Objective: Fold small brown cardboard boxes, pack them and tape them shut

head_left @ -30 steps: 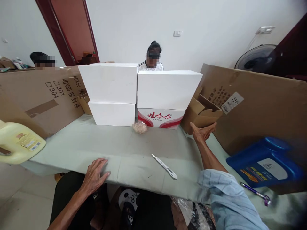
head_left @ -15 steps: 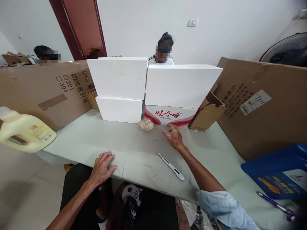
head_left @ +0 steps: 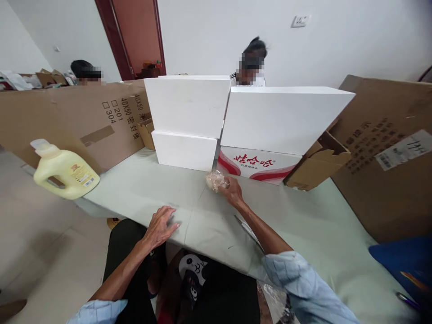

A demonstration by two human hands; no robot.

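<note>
Near the foot of the white boxes sits a small crumpled ball of clear plastic [head_left: 215,180], with something pale pinkish inside or showing through it. My right hand [head_left: 232,191] has its fingers closed on the right side of this ball, which still appears to rest on the table. My left hand [head_left: 162,227] lies at the table's near edge, fingers apart and holding nothing. Beneath my right forearm a white craft knife [head_left: 248,229] lies partly hidden on the green-grey table cover [head_left: 202,225].
White boxes [head_left: 187,108] stand stacked across the back, one [head_left: 259,164] with red lettering. Large brown cartons [head_left: 84,117] flank both sides. A yellow jug [head_left: 67,173] stands left; a blue container [head_left: 405,265] and a pen [head_left: 407,299] are right. Two people sit beyond.
My right hand has moved left from in front of the red-lettered box and closed on the plastic ball. The view has swung slightly left. My left hand stays open near the edge.
</note>
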